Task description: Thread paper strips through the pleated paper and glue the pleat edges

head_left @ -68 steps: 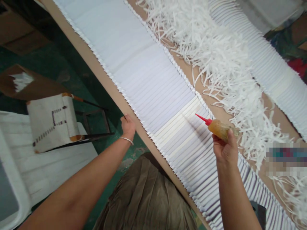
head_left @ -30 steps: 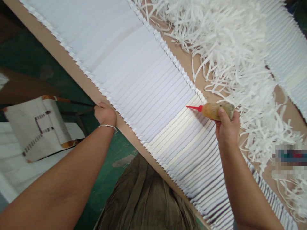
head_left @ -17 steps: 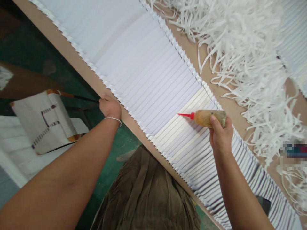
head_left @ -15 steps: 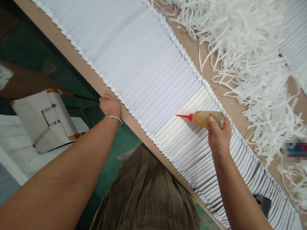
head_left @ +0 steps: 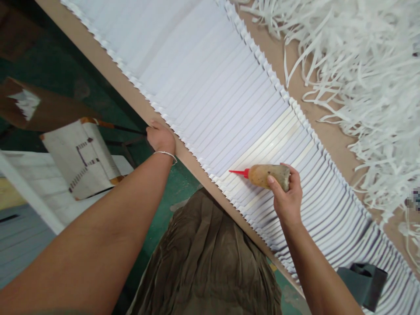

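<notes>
My right hand (head_left: 288,192) is closed round a yellowish, stained glue bottle (head_left: 267,176) with a long red nozzle. The bottle lies nearly level, its nozzle pointing left. The tip is at the near end of a cream strip in a long row of overlapping white strips (head_left: 210,96); whether it touches cannot be made out. These pleat-like strips run diagonally along the brown table (head_left: 127,100), with several cream ones among the white. My left hand (head_left: 160,136), a bangle at its wrist, grips the table's near edge; some of its fingers are hidden.
A heap of loose white ribbons (head_left: 354,74) covers the table's far side. A dark grey object (head_left: 376,284) rests on the strips by my right forearm. Left of the table are a cloth-covered stool (head_left: 80,159), a cardboard box (head_left: 49,109) and a white rack (head_left: 36,188).
My right hand has carried the glue bottle left and towards me, moving the nozzle along the cream strip to its near end. My left hand stays on the table edge; the view has shifted.
</notes>
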Demonstrator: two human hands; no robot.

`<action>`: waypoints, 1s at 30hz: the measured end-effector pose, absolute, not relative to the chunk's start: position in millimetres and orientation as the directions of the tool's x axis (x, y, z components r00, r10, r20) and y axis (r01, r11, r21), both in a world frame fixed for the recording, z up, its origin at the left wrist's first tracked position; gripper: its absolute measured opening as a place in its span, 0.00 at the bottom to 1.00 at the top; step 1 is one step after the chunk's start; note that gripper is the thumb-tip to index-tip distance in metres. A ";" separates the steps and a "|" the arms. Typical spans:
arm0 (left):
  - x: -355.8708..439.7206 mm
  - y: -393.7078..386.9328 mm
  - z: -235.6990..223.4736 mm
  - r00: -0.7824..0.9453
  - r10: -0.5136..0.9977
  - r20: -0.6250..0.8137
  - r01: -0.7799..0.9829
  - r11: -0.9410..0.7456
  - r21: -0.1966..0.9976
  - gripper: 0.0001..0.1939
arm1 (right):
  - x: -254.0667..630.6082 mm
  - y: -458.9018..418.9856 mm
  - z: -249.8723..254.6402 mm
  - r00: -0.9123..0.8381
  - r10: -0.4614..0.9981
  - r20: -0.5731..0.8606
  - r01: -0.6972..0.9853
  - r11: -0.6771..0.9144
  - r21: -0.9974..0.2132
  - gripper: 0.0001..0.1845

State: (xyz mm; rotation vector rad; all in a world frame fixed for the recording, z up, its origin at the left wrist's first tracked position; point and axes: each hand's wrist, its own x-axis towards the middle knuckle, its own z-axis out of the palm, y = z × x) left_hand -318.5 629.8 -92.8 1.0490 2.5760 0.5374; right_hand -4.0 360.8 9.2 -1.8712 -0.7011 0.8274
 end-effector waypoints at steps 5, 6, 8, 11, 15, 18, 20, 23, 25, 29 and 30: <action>-317.5 628.9 -91.6 -0.681 0.720 -0.130 0.609 0.656 0.446 0.25 | -15.8 357.4 22.0 0.568 0.799 -0.198 0.266 -0.406 -0.875 0.35; -317.5 628.8 -92.0 -0.682 0.721 -0.125 0.613 0.656 0.439 0.26 | -15.9 356.6 24.0 0.555 0.818 -0.150 0.311 -0.371 -0.875 0.35; -317.6 628.5 -92.7 -0.682 0.722 -0.117 0.627 0.660 0.415 0.26 | -13.2 355.5 28.0 0.508 0.861 -0.030 0.379 -0.255 -0.890 0.39; -317.8 628.1 -92.3 -0.684 0.721 -0.112 0.642 0.667 0.378 0.24 | 1.4 361.0 35.5 0.471 0.871 0.140 0.387 -0.062 -0.920 0.44; -318.5 627.7 -90.4 -0.683 0.722 -0.110 0.642 0.664 0.383 0.24 | 45.7 396.6 44.3 0.721 0.657 0.218 0.373 -0.104 -0.922 0.40; -320.1 628.1 -91.3 -0.690 0.718 -0.098 0.633 0.663 0.399 0.23 | 89.3 439.0 40.7 0.849 0.515 0.115 0.167 -0.055 -0.984 0.28; -321.5 628.6 -93.0 -0.693 0.715 -0.088 0.637 0.665 0.389 0.23 | 114.3 464.9 33.2 0.846 0.533 0.004 0.008 -0.006 -1.000 0.24; -323.1 629.3 -95.2 -0.686 0.722 -0.083 0.656 0.665 0.357 0.23 | 137.7 491.0 20.3 0.818 0.572 -0.060 -0.074 0.000 -0.997 0.24; -323.4 629.4 -96.0 -0.684 0.725 -0.080 0.664 0.664 0.343 0.23 | 144.5 500.6 13.8 0.812 0.580 -0.064 -0.078 0.000 -0.997 0.25; -323.5 628.8 -97.2 -0.690 0.721 -0.064 0.663 0.665 0.343 0.23 | 147.8 509.4 7.5 0.810 0.583 -0.060 -0.066 -0.012 -0.998 0.24; -323.6 628.6 -97.5 -0.692 0.719 -0.063 0.661 0.666 0.347 0.24 | 147.6 510.2 6.9 0.809 0.585 -0.059 -0.062 -0.016 -0.998 0.24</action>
